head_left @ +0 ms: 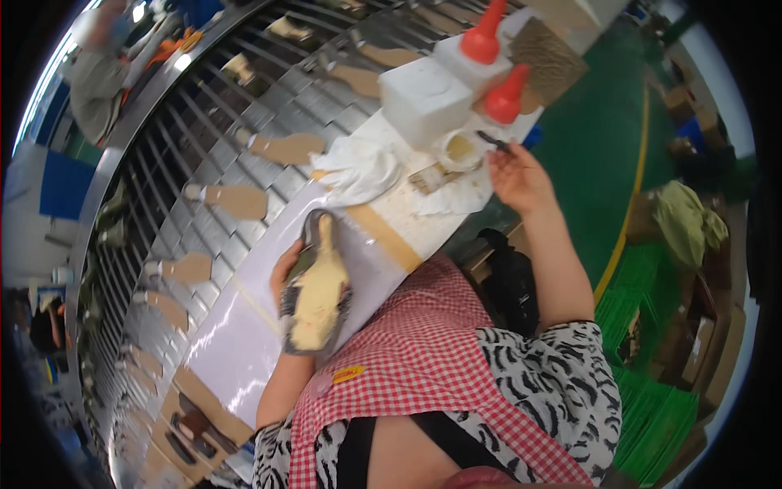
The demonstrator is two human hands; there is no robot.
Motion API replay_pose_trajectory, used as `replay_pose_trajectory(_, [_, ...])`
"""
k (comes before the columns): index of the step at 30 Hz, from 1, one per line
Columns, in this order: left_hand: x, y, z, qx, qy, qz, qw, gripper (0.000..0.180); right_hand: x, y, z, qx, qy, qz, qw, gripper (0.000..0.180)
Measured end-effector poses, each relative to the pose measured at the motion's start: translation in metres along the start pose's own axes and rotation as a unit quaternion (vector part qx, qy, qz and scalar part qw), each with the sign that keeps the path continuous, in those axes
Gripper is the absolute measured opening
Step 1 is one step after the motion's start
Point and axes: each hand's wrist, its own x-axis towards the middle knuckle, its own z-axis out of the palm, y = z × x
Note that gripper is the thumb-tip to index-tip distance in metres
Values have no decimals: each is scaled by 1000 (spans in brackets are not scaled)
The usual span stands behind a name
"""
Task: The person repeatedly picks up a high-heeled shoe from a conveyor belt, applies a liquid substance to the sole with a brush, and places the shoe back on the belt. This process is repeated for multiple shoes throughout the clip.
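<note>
My left hand (284,270) grips a shoe upper (319,293) from its left side. Its underside faces up, pale yellow in the middle with a dark grey rim, above a pale work board (244,346). Out to the right, my right hand (520,178) pinches a thin dark-handled tool, likely a brush (494,143). The tool's tip is beside a small white pot (461,151) with yellowish contents, and I cannot tell whether it touches the pot. Close to the pot lie a stained flat piece (432,178) and a crumpled white cloth (358,169).
Several tan soles (235,201) lie along the metal slatted conveyor (175,236). White containers (425,98) and red cone-shaped nozzles (484,37) stand at the far right of the bench. Green crates (652,416) are stacked at right. Another person (99,77) works across the conveyor.
</note>
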Motion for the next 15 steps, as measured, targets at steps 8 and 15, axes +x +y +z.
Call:
replay_pose_trajectory(8, [-17, -15, 7, 124, -38, 73, 989, 76, -99, 84, 60, -269, -303, -104, 908, 15])
replay_pose_trajectory(15, [-17, -10, 4, 177, -53, 98, 978, 79, -130, 142, 83, -415, -390, -112, 815, 20])
